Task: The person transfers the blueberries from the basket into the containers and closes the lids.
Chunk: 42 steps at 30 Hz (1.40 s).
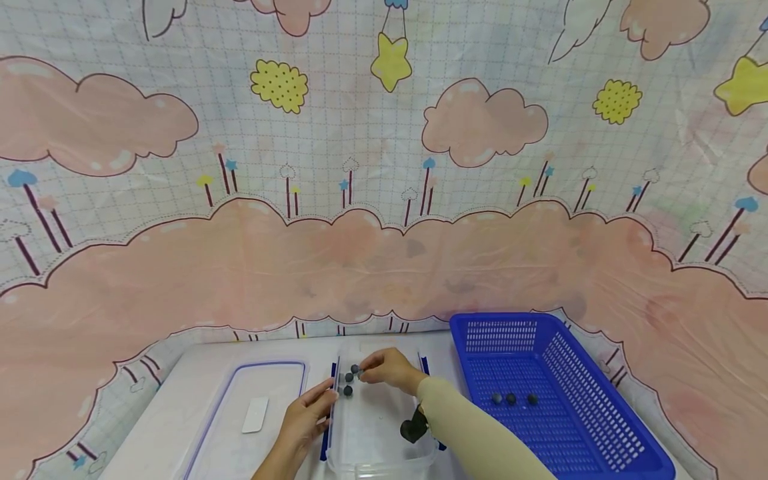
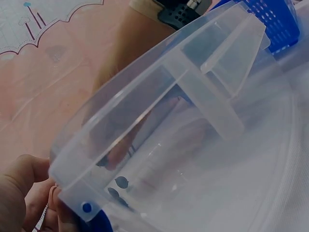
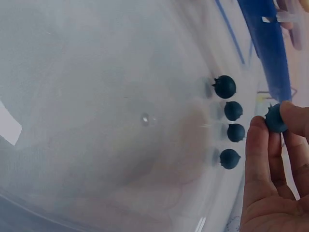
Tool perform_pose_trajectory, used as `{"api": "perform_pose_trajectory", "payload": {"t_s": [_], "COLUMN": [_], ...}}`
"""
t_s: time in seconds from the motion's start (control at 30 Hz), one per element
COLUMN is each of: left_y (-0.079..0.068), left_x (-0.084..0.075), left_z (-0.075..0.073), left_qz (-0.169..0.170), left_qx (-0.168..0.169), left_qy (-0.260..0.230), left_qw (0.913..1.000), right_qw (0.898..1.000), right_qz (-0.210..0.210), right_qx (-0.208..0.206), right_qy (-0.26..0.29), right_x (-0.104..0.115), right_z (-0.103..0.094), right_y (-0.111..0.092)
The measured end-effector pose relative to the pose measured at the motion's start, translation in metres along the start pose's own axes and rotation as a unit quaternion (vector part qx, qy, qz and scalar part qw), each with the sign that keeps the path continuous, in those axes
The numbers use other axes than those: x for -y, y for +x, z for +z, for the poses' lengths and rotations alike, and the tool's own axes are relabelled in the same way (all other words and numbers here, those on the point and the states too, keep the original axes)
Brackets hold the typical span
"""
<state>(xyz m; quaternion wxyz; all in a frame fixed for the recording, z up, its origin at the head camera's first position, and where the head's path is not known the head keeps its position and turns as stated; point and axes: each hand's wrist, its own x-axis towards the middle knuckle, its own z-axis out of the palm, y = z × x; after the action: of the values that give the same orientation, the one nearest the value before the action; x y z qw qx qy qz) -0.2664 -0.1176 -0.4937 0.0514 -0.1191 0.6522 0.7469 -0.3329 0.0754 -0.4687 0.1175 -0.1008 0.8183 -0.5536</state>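
Fingers (image 3: 257, 157) partly hide one pinched blueberry (image 3: 275, 119).

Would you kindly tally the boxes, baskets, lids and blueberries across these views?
Clear plastic box: 1
Blue basket: 1
Box lid: 1
Blueberries: 8 (4 boxed, 1 in the right hand, 3 in the basket)
Total: 11

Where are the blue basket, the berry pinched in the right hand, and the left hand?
Blue basket (image 1: 551, 428): head view, on its bare mesh floor.
Pinched berry (image 3: 275, 119): right wrist view, on its exposed side.
Left hand (image 1: 305, 418): head view, middle of the hand.
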Motion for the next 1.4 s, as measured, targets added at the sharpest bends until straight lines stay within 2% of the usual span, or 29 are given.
{"api": "perform_pose_trajectory", "payload": {"t_s": [0.23, 0.47, 0.7, 0.83, 0.93, 1.03, 1.17, 1.3, 1.4], "left_y": [0.0, 0.001, 0.001, 0.001, 0.002, 0.002, 0.001, 0.001, 0.001], "left_x": [0.0, 0.0, 0.0, 0.001, 0.002, 0.001, -0.001, -0.001, -0.001], "left_z": [0.001, 0.003, 0.003, 0.003, 0.002, 0.001, 0.001, 0.001, 0.0], "left_qz": [0.001, -0.002, -0.001, -0.003, -0.001, -0.002, -0.004, -0.006, -0.011], "left_qx": [-0.002, -0.002, -0.006, -0.007, -0.005, -0.004, -0.005, -0.009, -0.013], "left_qy": [0.005, 0.0, 0.0, -0.001, -0.001, 0.0, 0.004, 0.011, 0.017], "left_qw": [1.0, 1.0, 1.0, 1.0, 1.0, 1.0, 1.0, 0.9999, 0.9997], "right_qw": [1.0, 0.997, 0.995, 0.994, 0.994, 0.993, 0.988, 0.984, 0.982], "right_qz": [0.007, -0.009, 0.012, 0.004, -0.017, -0.059, -0.104, -0.111, -0.103], "right_qx": [-0.019, -0.014, -0.012, -0.014, -0.013, -0.013, -0.023, -0.049, -0.071], "right_qy": [-0.023, -0.081, -0.103, -0.109, -0.108, -0.103, -0.111, -0.133, -0.139], "right_x": [-0.007, -0.013, -0.018, -0.016, -0.008, 0.004, 0.019, 0.021, 0.015], "right_z": [0.005, 0.004, 0.006, 0.006, 0.0, -0.018, -0.059, -0.112, -0.15], "right_y": [0.0, -0.001, 0.0, -0.002, -0.004, -0.007, -0.014, -0.025, -0.042]}}
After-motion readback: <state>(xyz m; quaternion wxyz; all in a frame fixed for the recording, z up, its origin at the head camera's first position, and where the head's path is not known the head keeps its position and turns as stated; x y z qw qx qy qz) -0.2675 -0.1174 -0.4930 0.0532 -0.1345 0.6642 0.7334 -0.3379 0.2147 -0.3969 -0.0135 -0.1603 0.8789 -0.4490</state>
